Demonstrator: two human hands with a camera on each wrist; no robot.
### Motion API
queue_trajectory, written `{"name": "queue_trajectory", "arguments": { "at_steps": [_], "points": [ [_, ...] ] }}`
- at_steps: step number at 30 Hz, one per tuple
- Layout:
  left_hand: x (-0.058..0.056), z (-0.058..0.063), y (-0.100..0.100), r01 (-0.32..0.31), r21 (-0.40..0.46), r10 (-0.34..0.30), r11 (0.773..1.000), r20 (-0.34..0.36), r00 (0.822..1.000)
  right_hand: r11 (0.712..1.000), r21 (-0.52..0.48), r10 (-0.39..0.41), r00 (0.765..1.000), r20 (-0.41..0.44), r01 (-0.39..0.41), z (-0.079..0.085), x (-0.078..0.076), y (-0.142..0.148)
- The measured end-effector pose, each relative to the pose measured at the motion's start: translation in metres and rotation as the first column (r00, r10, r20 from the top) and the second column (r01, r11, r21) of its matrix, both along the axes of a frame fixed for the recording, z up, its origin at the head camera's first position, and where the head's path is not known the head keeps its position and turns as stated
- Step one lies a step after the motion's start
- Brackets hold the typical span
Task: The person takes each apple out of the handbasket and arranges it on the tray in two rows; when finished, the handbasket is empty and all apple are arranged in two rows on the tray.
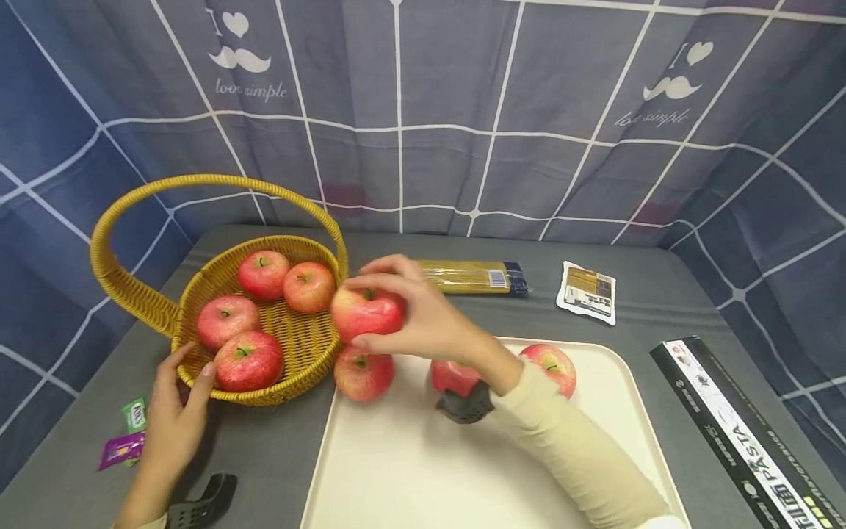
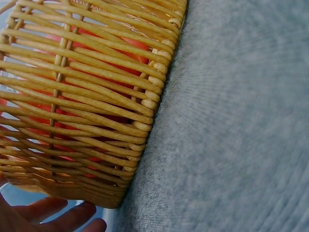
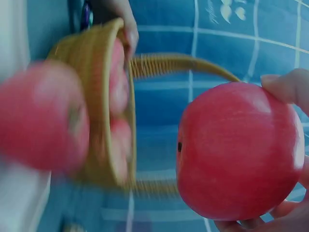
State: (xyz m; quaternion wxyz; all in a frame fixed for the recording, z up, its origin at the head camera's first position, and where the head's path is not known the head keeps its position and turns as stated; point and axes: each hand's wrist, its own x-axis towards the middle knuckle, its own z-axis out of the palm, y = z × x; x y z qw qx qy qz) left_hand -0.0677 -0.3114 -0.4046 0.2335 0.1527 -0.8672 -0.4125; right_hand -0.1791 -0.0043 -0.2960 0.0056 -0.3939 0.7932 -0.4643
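Note:
My right hand (image 1: 423, 308) grips a red apple (image 1: 370, 314) beside the right rim of a yellow wicker basket (image 1: 300, 378). In the right wrist view, thumb and fingers hold this apple (image 3: 239, 150) from the right. Several apples (image 1: 249, 360) lie in the basket. At its front left, my left hand (image 1: 175, 419) holds the rim; other fingers (image 2: 53, 215) show outside the wicker wall in the left wrist view. On the cream tray (image 1: 396, 470) sit three more apples: one (image 1: 363, 375) below the held one, one (image 1: 452, 375) partly behind the right wrist, and one (image 1: 551, 367) farther right.
A bag of spaghetti (image 1: 465, 277) lies behind the tray, with a small white-edged packet (image 1: 587, 292) to its right. A long black pasta box (image 1: 747, 433) runs along the right. Green (image 1: 135, 415) and purple (image 1: 122, 450) wrapped sweets lie left of the left hand. The basket's handle (image 1: 218, 180) arches upright.

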Motion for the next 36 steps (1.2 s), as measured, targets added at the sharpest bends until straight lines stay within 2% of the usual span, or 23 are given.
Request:
{"name": "queue_trajectory", "arguments": {
  "at_steps": [3,5,8,11,14,16,19,21,25,28,31,36],
  "points": [
    [0.000,-0.001,0.000,0.000,0.008,0.000,1.000,0.007,1.000,0.996,0.000,-0.089,0.996,-0.026,0.089,0.000,0.001,0.058],
    [0.001,-0.002,0.000,-0.011,0.013,0.011,1.000,0.016,1.000,0.983,0.021,-0.182,0.982,-0.052,0.183,-0.004,0.003,0.097],
    [0.003,-0.001,-0.001,-0.032,0.030,0.031,0.999,0.035,0.999,0.937,0.063,-0.339,0.937,-0.086,0.345,-0.016,0.009,0.152],
    [0.004,-0.001,-0.002,-0.043,0.047,0.041,0.998,0.045,0.998,0.867,0.110,-0.478,0.874,-0.090,0.486,-0.033,0.019,0.198],
    [0.004,-0.001,-0.003,-0.045,0.045,0.043,0.998,0.040,0.998,0.807,0.161,-0.562,0.823,-0.088,0.568,-0.053,0.033,0.234],
    [0.004,-0.002,-0.003,-0.043,0.034,0.042,0.999,0.036,0.998,0.778,0.198,-0.591,0.802,-0.089,0.596,-0.067,0.042,0.252],
    [0.003,-0.002,-0.002,-0.040,0.008,0.040,0.999,0.036,0.999,0.767,0.221,-0.594,0.797,-0.111,0.603,-0.087,0.054,0.269],
    [0.001,-0.002,-0.002,-0.032,-0.007,0.032,0.999,0.037,0.999,0.772,0.223,-0.582,0.803,-0.129,0.595,-0.096,0.060,0.274],
    [-0.001,-0.001,0.000,-0.016,-0.013,0.016,1.000,0.036,0.999,0.779,0.227,-0.563,0.812,-0.158,0.584,-0.100,0.066,0.275],
    [-0.002,0.000,0.001,-0.022,-0.016,0.023,1.000,0.028,0.999,0.782,0.235,-0.556,0.817,-0.154,0.577,-0.089,0.065,0.272],
    [-0.001,0.001,0.003,-0.041,-0.006,0.042,0.999,0.033,0.999,0.797,0.222,-0.540,0.827,-0.154,0.562,-0.069,0.056,0.262],
    [-0.001,0.002,0.003,-0.035,0.034,0.034,0.999,0.037,0.999,0.854,0.160,-0.470,0.865,-0.176,0.496,-0.032,0.033,0.215]
  ]
}}
